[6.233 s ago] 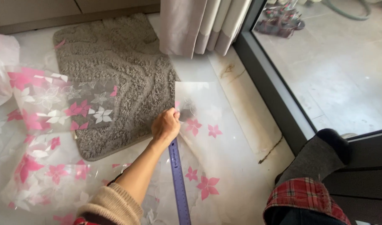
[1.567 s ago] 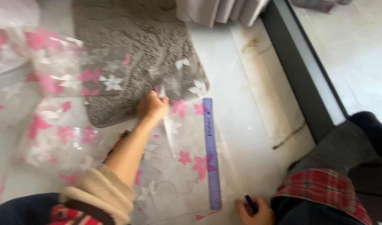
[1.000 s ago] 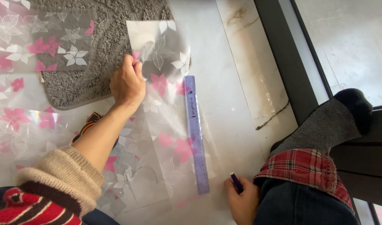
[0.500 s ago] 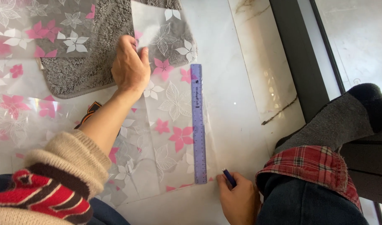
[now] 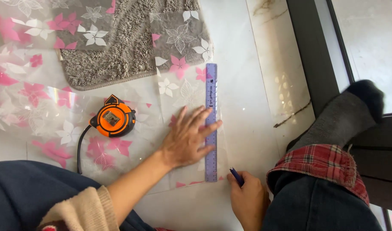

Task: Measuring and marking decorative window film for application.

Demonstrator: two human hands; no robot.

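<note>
Long purple plastic ruler (image 5: 211, 122): lies lengthwise on the pale tiled floor (image 5: 256, 85), along the right edge of a clear plastic sheet printed with pink and white flowers (image 5: 185, 92).

Left hand (image 5: 187, 139): flat, fingers spread, palm pressing the sheet, fingertips (image 5: 216, 124) resting on the ruler's middle; grasps nothing.

Right hand (image 5: 247, 199): closed around a dark blue pen (image 5: 236, 176), its tip at the sheet just beside the ruler's near end.

Orange and black tape measure (image 5: 113, 119): rests on more flowered sheeting left of the left hand, with a black strap trailing toward the person.

Grey shaggy mat (image 5: 127, 55): beyond, partly under the sheeting.

Grey-socked foot (image 5: 345, 115) with a red plaid cuff (image 5: 324, 164): right of the ruler, well apart.
</note>
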